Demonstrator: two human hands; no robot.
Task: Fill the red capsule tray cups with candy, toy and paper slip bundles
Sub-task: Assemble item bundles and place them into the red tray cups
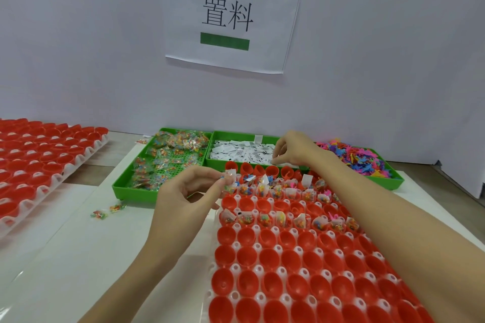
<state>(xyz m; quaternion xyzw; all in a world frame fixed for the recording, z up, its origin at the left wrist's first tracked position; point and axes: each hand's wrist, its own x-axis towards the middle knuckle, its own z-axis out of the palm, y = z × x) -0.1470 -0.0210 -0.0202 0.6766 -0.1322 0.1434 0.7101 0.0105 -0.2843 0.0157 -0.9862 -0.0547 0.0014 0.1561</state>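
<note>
The red capsule tray [294, 267] lies in front of me, its white frame holding rows of red cups. Two far rows hold candy, toy and paper bundles [278, 219]; the near rows are bare. My left hand [189, 191] hovers at the tray's far left corner, pinching a small clear candy packet [228, 175] with a bit of blue between its fingertips. My right hand [291, 149] reaches into the green bin of white paper slips [236, 151], its fingers curled down onto the slips. A green bin of candy packets [162, 162] sits on the left, a pile of colourful toys [359, 158] on the right.
A second tray of red cups [39, 165] lies at the far left. Two loose candy packets [107, 211] lie on the white sheet left of the main tray. A white wall with a printed sign [231, 16] stands close behind the bins.
</note>
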